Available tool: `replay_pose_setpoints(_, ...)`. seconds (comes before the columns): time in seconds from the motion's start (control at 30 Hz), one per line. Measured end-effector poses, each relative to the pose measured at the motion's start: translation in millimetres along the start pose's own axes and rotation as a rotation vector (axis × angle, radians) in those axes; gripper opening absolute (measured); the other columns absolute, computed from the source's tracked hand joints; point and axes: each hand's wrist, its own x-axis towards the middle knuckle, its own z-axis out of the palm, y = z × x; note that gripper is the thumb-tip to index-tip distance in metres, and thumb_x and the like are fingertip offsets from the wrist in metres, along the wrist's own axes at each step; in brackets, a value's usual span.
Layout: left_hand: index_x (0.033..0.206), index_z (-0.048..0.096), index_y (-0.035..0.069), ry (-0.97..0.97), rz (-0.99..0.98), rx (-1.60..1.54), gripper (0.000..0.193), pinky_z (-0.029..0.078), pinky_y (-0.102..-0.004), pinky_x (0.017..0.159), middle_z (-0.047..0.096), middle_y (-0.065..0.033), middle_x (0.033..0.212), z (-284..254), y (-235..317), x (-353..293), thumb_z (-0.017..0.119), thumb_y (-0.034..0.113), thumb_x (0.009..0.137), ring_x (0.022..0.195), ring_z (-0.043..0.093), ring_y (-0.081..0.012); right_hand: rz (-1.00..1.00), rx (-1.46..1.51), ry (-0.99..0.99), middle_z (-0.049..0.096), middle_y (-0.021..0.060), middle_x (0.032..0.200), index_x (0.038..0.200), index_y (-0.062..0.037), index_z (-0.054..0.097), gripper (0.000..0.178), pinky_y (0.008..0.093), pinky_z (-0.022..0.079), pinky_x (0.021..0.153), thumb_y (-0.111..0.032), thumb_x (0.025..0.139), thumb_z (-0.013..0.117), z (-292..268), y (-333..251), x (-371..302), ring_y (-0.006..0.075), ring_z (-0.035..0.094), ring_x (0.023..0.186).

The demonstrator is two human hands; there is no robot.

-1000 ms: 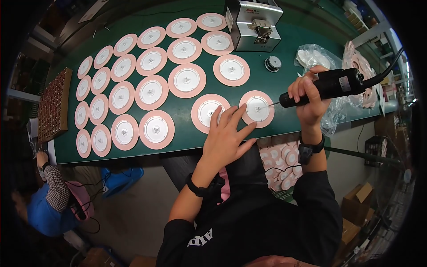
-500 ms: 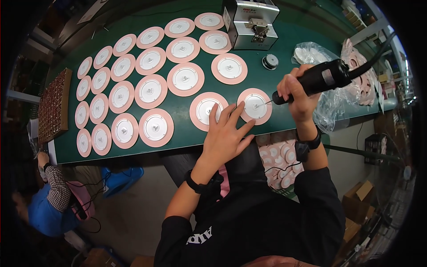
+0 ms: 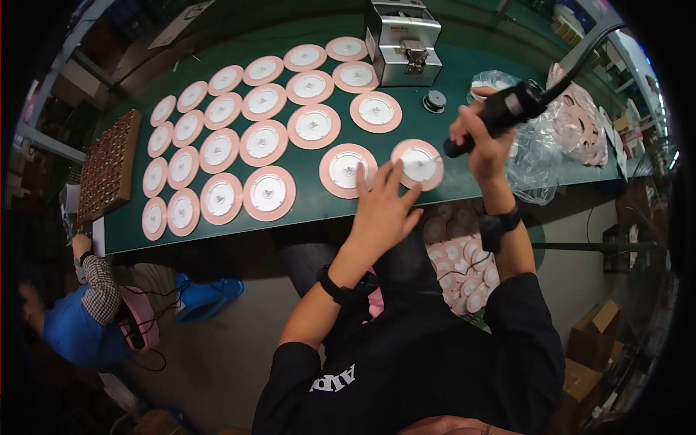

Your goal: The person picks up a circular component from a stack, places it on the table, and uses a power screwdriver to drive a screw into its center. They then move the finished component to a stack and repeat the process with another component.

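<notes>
My right hand [image 3: 489,145] is wrapped around a black corded electric screwdriver [image 3: 507,110], its nose slanting down to the left. The thin bit, partly blurred, reaches over the right part of a pink-rimmed disc with a white round centre [image 3: 422,158]. Spread fingers of my left hand [image 3: 384,216] lie at that disc's left and lower edge, holding nothing between them. One fingertip overlaps the right part of a neighbouring pink-and-white disc [image 3: 341,171], which has a small metal piece at its middle. Whether the bit touches the disc cannot be made out.
Rows of similar discs [image 3: 262,141] cover the left of the green table [image 3: 312,206]. At the back stand a silver machine [image 3: 409,54] and a small round metal part [image 3: 434,101]. Plastic bags [image 3: 533,170] lie right. A compartmented box [image 3: 109,167] and a person in blue [image 3: 83,326] are left.
The whole view has shifted slightly. The screwdriver's bit has moved from the middle of the right disc toward its right side. My left hand has shifted a little to the right.
</notes>
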Motion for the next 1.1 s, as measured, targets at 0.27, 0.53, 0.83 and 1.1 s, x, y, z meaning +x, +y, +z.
replay_pose_setpoints(0.27,0.126,0.066,0.019,-0.071,0.456,-0.663,0.049,0.033,-0.0581,0.107,0.058,-0.0152,0.128,-35,55,-20,0.076,0.036,0.081,0.121,0.053,-0.0329,-0.419,-0.023,0.027,0.046,0.0041,0.072,0.136,0.0008,0.041,0.044,0.0318,0.044,0.064,-0.003,0.094,0.055,-50,-109,-29,0.0163,0.049,0.066)
replay_pose_setpoints(0.53,0.133,0.052,0.019,0.277,0.852,-1.277,0.042,0.044,-0.0375,0.072,0.068,-0.0047,0.098,-191,72,-49,0.065,0.031,0.095,0.075,0.059,-0.0192,-0.241,0.008,-0.064,0.045,0.0040,0.072,0.134,0.0015,0.043,0.041,0.0319,0.044,0.062,-0.004,0.096,0.057,-61,-96,-35,0.0154,0.047,0.061)
replay_pose_setpoints(0.83,0.115,0.060,0.017,0.005,0.888,-1.472,0.025,0.040,-0.0423,0.069,0.059,-0.0053,0.080,-188,73,-23,0.069,0.026,0.093,0.073,0.056,-0.0240,-0.098,0.037,-0.054,0.049,0.0047,0.074,0.129,0.0022,0.044,0.039,0.0329,0.044,0.060,0.002,0.093,0.058,-36,-30,-21,0.0146,0.048,0.059)
replay_pose_setpoints(1.1,0.116,0.061,0.015,-0.061,0.888,-1.581,0.031,0.040,-0.0431,0.068,0.060,-0.0058,0.081,-154,61,9,0.072,0.029,0.091,0.070,0.056,-0.0230,-0.099,-0.027,-0.080,0.049,0.0051,0.075,0.121,0.0001,0.046,0.033,0.0328,0.044,0.060,0.002,0.091,0.060,-50,11,-11,0.0155,0.048,0.059)
